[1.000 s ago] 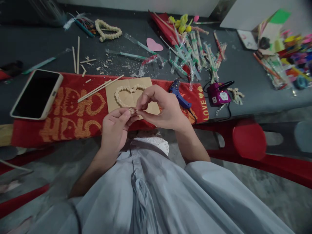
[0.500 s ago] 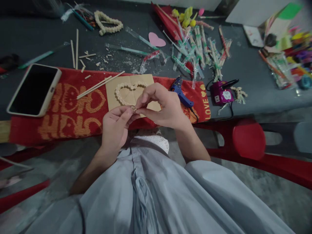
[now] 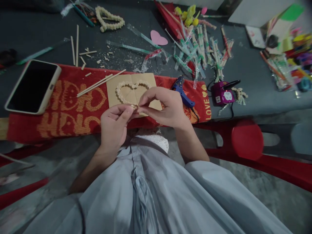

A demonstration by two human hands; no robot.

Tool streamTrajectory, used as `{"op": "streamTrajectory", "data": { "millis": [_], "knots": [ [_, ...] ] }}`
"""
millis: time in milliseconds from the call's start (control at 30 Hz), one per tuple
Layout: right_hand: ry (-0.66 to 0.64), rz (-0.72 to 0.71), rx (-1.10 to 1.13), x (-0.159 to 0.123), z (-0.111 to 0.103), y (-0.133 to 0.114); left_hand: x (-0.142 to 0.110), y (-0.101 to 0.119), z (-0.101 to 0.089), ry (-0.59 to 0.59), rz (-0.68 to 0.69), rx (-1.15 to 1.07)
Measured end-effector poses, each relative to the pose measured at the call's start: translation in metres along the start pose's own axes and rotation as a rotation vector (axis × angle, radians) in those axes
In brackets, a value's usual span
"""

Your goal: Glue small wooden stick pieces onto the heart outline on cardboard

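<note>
A heart-shaped frame of short pale stick pieces lies over a folded brown cardboard sheet. At its lower point, my left hand is closed, thumb and fingertips pinching the frame's edge. My right hand meets it from the right in a closed pinch. Small pale bits show between the fingertips; what the right fingers grip is mostly hidden, and they cover the frame's lower right side. Two thin wooden sticks rest across the cardboard's left edge. A blue glue gun lies right of my right hand.
A red patterned towel runs under the work, with a phone on its left. Behind are cut stick bits, another pale heart frame, a pink paper heart and wrapped sticks. A purple device stands right.
My fingertips have shifted slightly apart at the heart's lower point, showing more of the pale bits between them. Both hands keep their pinch. The whole view has shifted a little.
</note>
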State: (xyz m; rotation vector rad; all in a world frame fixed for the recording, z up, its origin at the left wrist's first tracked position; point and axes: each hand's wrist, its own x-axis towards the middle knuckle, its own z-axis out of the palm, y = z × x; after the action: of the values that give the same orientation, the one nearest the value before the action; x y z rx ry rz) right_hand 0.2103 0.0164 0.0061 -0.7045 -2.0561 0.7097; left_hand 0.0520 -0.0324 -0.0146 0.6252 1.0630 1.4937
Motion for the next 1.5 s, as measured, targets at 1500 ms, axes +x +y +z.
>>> {"op": "streamTrajectory", "data": {
  "millis": [1500],
  "knots": [
    [0.049, -0.049, -0.100, -0.004, 0.011, -0.011, 0.005, 0.009, -0.007, -0.260, -0.351, -0.143]
  ]
}}
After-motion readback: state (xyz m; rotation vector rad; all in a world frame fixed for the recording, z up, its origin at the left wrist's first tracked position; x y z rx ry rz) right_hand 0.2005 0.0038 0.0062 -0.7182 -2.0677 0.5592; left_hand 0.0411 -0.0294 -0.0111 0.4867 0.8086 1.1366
